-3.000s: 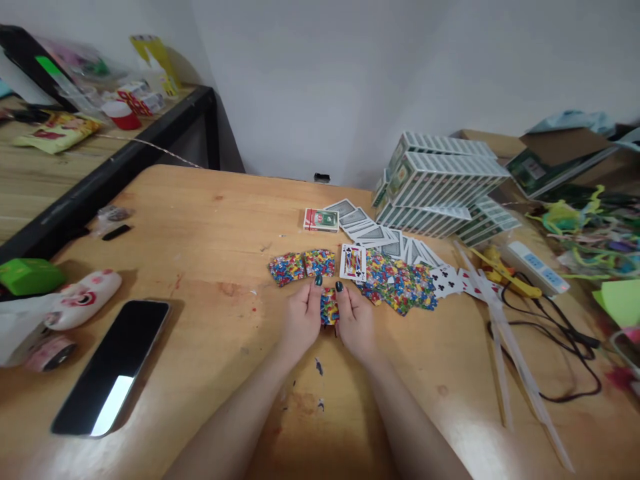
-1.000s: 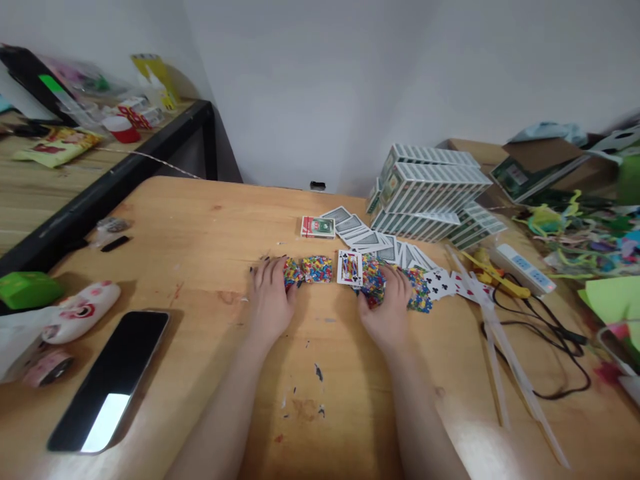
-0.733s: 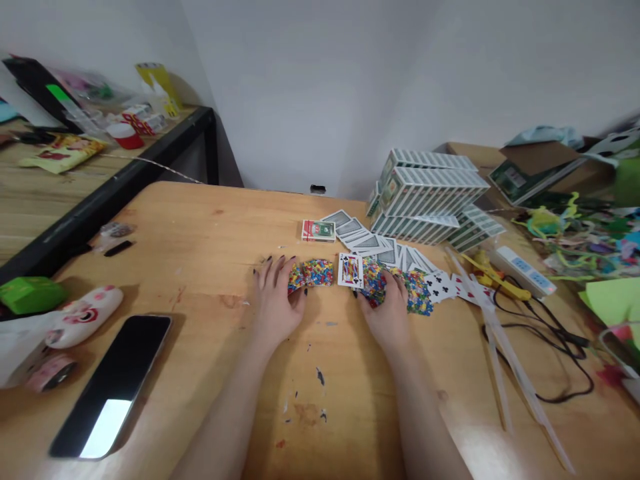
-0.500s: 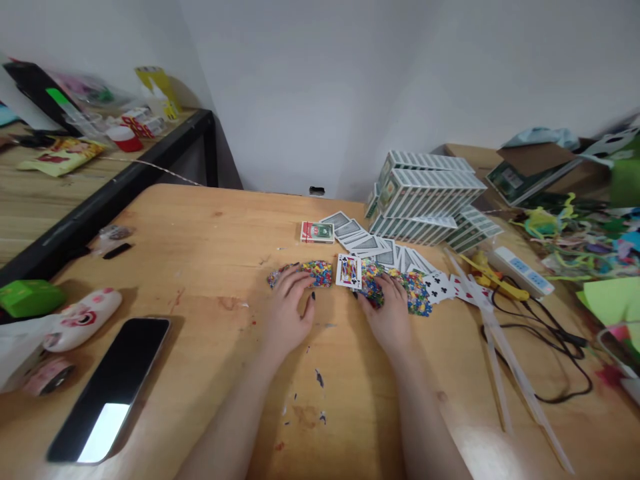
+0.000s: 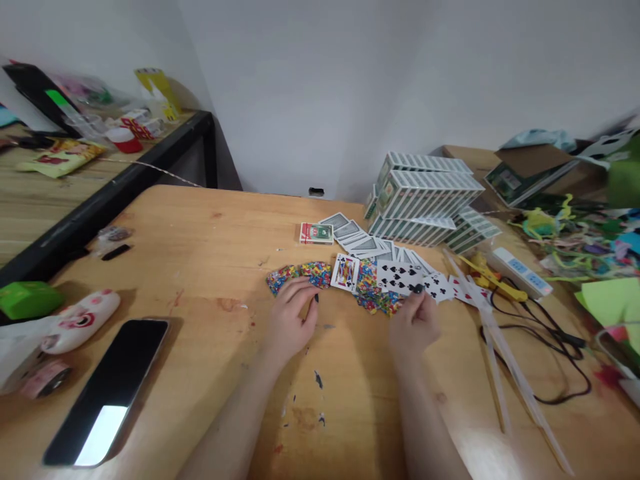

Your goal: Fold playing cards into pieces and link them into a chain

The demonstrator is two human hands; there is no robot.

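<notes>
My right hand [image 5: 416, 323] pinches a corner of a playing card [image 5: 399, 274], a spade turned face up. The card lies over a spread of cards with colourful patterned backs [image 5: 373, 297]. My left hand [image 5: 294, 317] rests on the table with its fingers loosely curved and apart, at the near edge of a smaller group of colourful-backed cards [image 5: 316, 271]; its fingertips cover part of them. Between the hands a jack of clubs [image 5: 345, 272] lies face up. Right of my right hand lie a face-up club card [image 5: 438, 288] and a red-suited card [image 5: 463, 291].
Behind are a fanned row of grey-backed cards [image 5: 360, 239], a red-and-green card box [image 5: 317, 233] and stacked striped cartons [image 5: 425, 197]. To the right lie clear plastic strips [image 5: 520, 373], a black cable [image 5: 555, 333] and a power strip [image 5: 521, 272]. A phone [image 5: 107, 393] lies at the left.
My right hand has turned a card from the right spread face up and now holds its corner, having shifted slightly right and nearer. The jack has tilted slightly. My left hand has barely moved.
</notes>
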